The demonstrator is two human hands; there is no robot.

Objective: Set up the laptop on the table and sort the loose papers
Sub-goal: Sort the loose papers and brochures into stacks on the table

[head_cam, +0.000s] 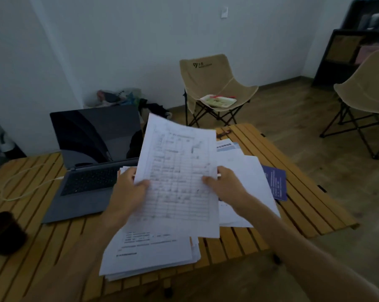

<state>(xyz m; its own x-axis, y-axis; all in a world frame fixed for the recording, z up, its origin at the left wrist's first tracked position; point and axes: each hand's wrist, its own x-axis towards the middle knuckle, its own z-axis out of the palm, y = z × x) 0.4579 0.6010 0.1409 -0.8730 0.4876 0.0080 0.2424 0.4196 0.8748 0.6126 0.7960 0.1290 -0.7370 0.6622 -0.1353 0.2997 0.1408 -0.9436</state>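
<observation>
Both hands hold one printed sheet (180, 177) lifted above the surface (293, 171). Left hand (127, 192): grip pinches the sheet's left edge, thumb on top. Right hand (224, 185): grip pinches the right edge the same way. A thin pale pen-like object seems to lie across behind the sheet; too small to confirm.

The sheet's long axis runs away from the person, far end tilted up and leaning slightly left, covering part of the laptop (90, 162). The laptop stands open on the left half of the surface, screen dark, cable (21, 182) plugged into its left side.

Directly below the grip lies a stack of papers (149, 256), its near corners hanging over the near edge. A second spread of papers (249, 182) lies to the right, under the right forearm, beside a blue booklet (275, 182).

Judgement: sorting is under way. The right hand is nearer the right spread, the left nearer the stack. Open surface remains at far right, and at near left beside a dark object (5, 232).
</observation>
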